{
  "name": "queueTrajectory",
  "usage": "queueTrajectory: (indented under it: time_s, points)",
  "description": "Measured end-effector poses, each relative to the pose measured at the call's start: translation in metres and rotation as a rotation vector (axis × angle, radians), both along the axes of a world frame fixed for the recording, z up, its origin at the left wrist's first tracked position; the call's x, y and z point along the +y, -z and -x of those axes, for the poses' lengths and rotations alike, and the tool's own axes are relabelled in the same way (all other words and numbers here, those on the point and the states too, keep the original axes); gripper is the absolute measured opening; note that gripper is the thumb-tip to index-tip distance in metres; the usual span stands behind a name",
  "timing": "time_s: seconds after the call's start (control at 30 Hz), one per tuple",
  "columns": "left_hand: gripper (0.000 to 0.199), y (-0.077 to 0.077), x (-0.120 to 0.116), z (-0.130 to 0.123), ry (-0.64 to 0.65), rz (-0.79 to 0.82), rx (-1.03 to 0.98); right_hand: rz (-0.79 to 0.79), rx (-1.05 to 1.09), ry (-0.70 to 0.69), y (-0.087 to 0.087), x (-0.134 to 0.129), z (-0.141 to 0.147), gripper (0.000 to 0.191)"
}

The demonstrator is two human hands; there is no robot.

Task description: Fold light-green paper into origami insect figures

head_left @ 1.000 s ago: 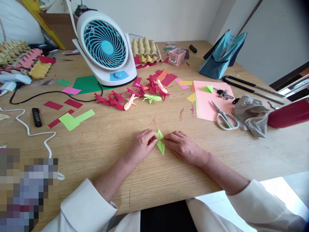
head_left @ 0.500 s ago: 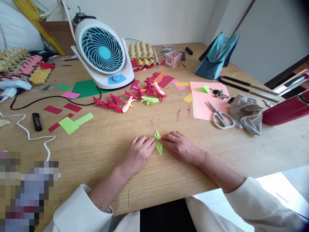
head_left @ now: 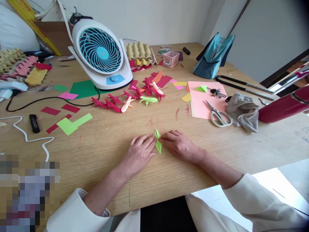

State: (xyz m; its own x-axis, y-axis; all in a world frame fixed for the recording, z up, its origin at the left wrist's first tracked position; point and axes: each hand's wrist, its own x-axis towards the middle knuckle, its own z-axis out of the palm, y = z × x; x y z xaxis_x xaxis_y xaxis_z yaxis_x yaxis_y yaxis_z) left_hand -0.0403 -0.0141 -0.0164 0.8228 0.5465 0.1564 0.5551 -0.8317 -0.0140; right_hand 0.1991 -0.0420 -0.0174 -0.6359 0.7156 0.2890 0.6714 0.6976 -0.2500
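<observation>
A small light-green folded origami paper (head_left: 158, 145), a narrow diamond with pointed ends, lies on the table between my hands. My left hand (head_left: 138, 149) presses its fingertips on the paper's left edge, its thumb standing out below, off the paper. From the right side, my right hand (head_left: 180, 145) has its fingers closed together on the paper's middle; its thumb is mostly hidden. Beyond my hands sits a row of folded paper figures: red ones (head_left: 113, 104), a pale pink one (head_left: 127, 104) and a light-green one (head_left: 148, 100).
A white fan (head_left: 102, 54) stands at the back left. Green paper pieces (head_left: 70, 125) and a black marker (head_left: 34, 123) lie to the left. At the right are scissors (head_left: 219, 116), pink sheets (head_left: 201, 104), a grey cloth (head_left: 242, 111), a red bottle (head_left: 282, 106) and a blue bag (head_left: 209, 62).
My left thumb has come away from the paper and now sticks out below the fingers. My right hand stays on the paper. The view has shifted slightly.
</observation>
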Motion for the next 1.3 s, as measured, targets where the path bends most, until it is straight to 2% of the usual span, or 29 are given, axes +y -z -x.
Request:
queueTrajectory:
  time_s: [0.2,0.73,0.97,1.3]
  points:
    - [0.054,-0.001,0.003,0.006,0.042,0.020,0.007,0.006,-0.006,-0.001,0.002,0.000,-0.001,0.038]
    - [0.049,-0.003,0.015,0.017,0.133,0.143,-0.041,0.107,0.071,0.036,-0.001,0.008,0.000,0.036]
    - [0.045,-0.003,0.023,0.019,0.163,0.205,-0.082,0.072,0.026,-0.004,0.001,0.007,-0.003,0.039]
    - [0.044,-0.009,0.022,0.016,0.153,0.218,-0.108,0.039,-0.053,-0.043,-0.001,0.005,-0.006,0.045]
